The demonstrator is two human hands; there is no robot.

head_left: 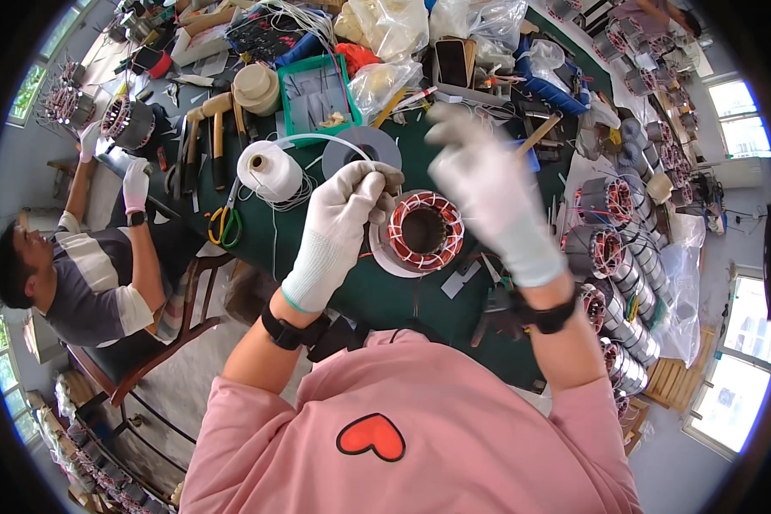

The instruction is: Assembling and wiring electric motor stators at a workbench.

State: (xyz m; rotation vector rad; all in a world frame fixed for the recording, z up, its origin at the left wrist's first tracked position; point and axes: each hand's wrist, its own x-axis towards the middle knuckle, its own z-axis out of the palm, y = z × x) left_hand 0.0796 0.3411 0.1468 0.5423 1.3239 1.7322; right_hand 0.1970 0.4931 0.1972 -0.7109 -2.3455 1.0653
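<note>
My left hand [343,214], in a white knit glove, is closed in a pinch beside the wound motor stator [451,249]. From its fingertips a thin white strip or tube [324,139] arcs away to the left. The stator stands upright on the table, its red-orange copper windings laced with white cord in a ring around a dark bore. To the right and above it, my gloved right hand [493,201] is smeared by motion, so its fingers cannot be read. A cone of white cord [270,171] stands left of my left hand, and a grey disc [338,154] lies behind it.
Scissors [225,224] and several hammers [218,141] lie at the left. Behind are a green tray [317,94], plastic bags [385,30] and a phone [454,62]. More stators [604,201] crowd the right. A co-worker [103,265] sits at the left, also handling a stator [128,124].
</note>
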